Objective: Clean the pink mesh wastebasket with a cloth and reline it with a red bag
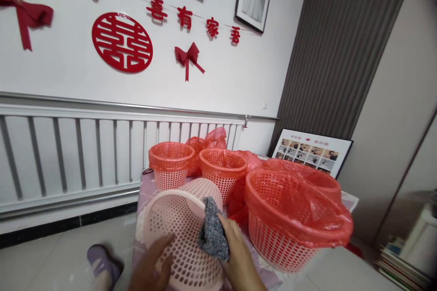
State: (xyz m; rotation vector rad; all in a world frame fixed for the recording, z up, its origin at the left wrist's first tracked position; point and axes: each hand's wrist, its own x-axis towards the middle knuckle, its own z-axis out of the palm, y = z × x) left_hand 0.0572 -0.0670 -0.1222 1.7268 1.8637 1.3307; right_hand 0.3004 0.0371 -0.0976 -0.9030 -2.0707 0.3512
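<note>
A pale pink mesh basket (177,218) lies tipped on its side on the table, its open mouth toward me. My left hand (152,266) rests on its near rim, fingers curled over the edge. My right hand (239,259) is closed on a grey cloth (213,232) pressed against the basket's right side wall. Behind and to the right stand several upright baskets lined with red plastic bags: a small one (170,163), a middle one (222,168) and a large one (290,218).
The table (145,186) carries a lilac patterned cover. A white radiator runs along the wall behind (68,154). A framed photo collage (312,150) leans at the back right. A purple slipper (102,261) shows on the tiled floor at the left. Books are stacked low right (403,263).
</note>
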